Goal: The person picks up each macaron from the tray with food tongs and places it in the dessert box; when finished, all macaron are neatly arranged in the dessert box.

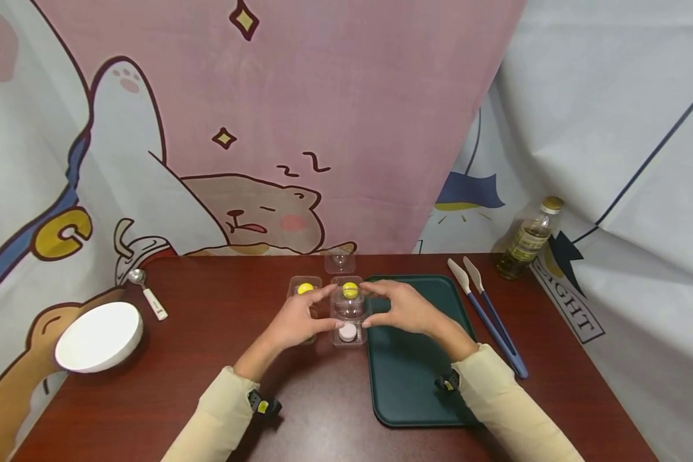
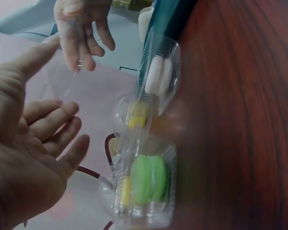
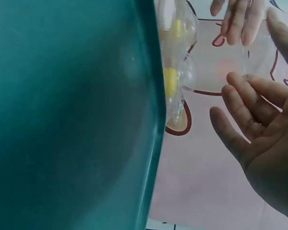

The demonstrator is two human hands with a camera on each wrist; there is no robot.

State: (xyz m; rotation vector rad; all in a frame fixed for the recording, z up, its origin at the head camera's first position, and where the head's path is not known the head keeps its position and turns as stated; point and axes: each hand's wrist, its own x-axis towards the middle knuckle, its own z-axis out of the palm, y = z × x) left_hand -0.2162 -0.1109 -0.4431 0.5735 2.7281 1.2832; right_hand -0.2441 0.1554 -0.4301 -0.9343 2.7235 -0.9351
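Between them, my left hand (image 1: 294,322) and right hand (image 1: 407,309) hold a clear plastic lid (image 1: 349,309), thumbs and fingertips at its sides. It hangs over a clear plastic box (image 1: 355,344) with a pale macaron (image 1: 348,332) and a yellow one (image 1: 350,290). Beside it, partly hidden by my left hand in the head view, stands a second clear box (image 1: 293,286). This one contains a green macaron (image 2: 148,179) and a yellow one (image 1: 305,289).
A dark green tray (image 1: 416,385) lies under my right forearm. Right of it are blue-handled tongs (image 1: 499,330) and an oil bottle (image 1: 525,247). Another clear plastic piece (image 1: 339,262) sits at the back edge. At left are a white bowl (image 1: 99,337) and a spoon (image 1: 150,298).
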